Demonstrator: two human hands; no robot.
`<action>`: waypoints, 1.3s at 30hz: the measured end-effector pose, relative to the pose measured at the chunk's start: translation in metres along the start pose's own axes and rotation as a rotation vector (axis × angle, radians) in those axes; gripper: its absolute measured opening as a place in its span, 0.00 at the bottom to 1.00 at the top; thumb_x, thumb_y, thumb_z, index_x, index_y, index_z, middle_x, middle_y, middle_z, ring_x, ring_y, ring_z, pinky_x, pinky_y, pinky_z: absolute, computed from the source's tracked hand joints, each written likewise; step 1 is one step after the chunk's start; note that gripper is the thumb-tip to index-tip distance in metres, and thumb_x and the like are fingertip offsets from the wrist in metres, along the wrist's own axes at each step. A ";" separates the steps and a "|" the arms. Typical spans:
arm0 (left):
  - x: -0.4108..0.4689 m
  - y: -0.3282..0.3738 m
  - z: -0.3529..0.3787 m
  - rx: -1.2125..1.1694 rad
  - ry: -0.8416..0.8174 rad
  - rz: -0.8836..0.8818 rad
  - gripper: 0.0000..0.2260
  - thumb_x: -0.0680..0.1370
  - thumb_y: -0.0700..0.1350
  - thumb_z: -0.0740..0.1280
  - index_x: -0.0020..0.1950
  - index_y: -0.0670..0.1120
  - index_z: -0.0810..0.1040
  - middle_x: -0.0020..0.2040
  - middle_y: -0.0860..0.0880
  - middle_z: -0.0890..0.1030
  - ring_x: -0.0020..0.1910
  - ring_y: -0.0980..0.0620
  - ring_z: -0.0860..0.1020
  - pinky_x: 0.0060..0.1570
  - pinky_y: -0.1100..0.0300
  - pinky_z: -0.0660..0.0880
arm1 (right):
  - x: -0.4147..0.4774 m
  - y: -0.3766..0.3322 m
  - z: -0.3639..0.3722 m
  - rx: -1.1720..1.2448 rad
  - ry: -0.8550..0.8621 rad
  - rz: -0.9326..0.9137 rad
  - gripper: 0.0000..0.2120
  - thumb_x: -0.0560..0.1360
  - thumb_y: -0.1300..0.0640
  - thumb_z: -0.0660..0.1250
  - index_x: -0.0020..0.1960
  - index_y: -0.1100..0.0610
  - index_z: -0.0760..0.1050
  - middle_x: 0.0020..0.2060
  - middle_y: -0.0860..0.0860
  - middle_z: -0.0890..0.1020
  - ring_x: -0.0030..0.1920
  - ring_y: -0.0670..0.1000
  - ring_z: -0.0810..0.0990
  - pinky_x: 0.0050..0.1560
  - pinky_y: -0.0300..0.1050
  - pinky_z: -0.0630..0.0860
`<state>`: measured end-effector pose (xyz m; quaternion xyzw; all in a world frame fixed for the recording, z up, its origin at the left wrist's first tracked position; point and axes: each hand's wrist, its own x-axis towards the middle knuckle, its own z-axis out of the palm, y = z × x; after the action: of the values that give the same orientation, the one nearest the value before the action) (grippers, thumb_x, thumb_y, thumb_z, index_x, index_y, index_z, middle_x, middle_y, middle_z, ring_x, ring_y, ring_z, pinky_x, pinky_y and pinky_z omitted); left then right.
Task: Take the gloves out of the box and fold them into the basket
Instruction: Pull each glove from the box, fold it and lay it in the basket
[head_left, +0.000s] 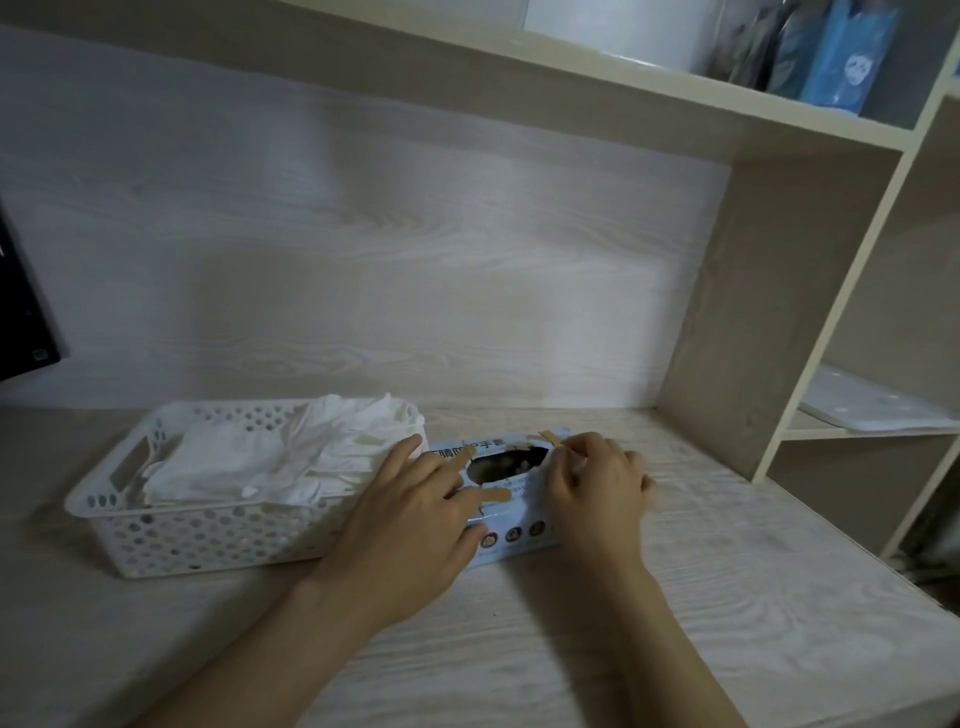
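**Two hands at the glove box**

The blue box (514, 540) lies flat on the desk (675, 597), touching the right end of the white basket (104, 499). They sit close, I think, so each glove has only a short trip.

The left hand (415, 519) lies on the left part of the box with its fingers straight and a little spread. It looks like it is pressing down so the box will not slide or lift when something is pulled out.

The right hand (592, 488) is at the right edge of the dark hole (506, 462) in the top of the box. Its fingers are curled in. I cannot tell if they pinch a glove, a bit of the brown tape (496, 493), or nothing. The fingertips are hidden behind the hand.

White gloves (291, 457) are piled in the basket already, some folded flat and some looser at the back. So a good part of the job looks done.

Inside the hole it is too dark to see how many gloves are left. The hands cover much of the box and its writing. A dark thing (21, 312) is cut off at the left edge.
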<state>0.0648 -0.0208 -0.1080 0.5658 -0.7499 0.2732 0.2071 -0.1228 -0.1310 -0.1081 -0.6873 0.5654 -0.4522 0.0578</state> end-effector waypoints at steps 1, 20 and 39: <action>0.000 -0.001 0.001 -0.011 0.013 -0.003 0.18 0.81 0.59 0.59 0.53 0.54 0.86 0.48 0.56 0.83 0.54 0.52 0.79 0.73 0.45 0.64 | 0.000 -0.002 0.000 0.081 0.004 -0.032 0.04 0.82 0.51 0.65 0.50 0.48 0.77 0.46 0.45 0.82 0.55 0.54 0.76 0.64 0.56 0.65; 0.000 0.000 0.000 -0.104 0.007 -0.042 0.15 0.80 0.59 0.62 0.52 0.54 0.86 0.48 0.58 0.82 0.55 0.54 0.77 0.71 0.49 0.67 | 0.012 -0.074 -0.028 0.943 0.049 -0.078 0.08 0.89 0.56 0.57 0.57 0.59 0.71 0.49 0.57 0.84 0.49 0.56 0.87 0.46 0.57 0.87; 0.004 -0.002 -0.007 -0.085 -0.002 -0.093 0.17 0.67 0.46 0.79 0.55 0.52 0.84 0.66 0.53 0.80 0.63 0.48 0.77 0.70 0.43 0.64 | 0.010 -0.059 -0.022 0.927 -0.052 0.137 0.13 0.88 0.52 0.59 0.53 0.59 0.76 0.46 0.56 0.88 0.47 0.58 0.88 0.43 0.58 0.86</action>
<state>0.0658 -0.0200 -0.0997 0.5912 -0.7339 0.2306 0.2424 -0.0956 -0.1090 -0.0546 -0.5612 0.3460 -0.6350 0.4026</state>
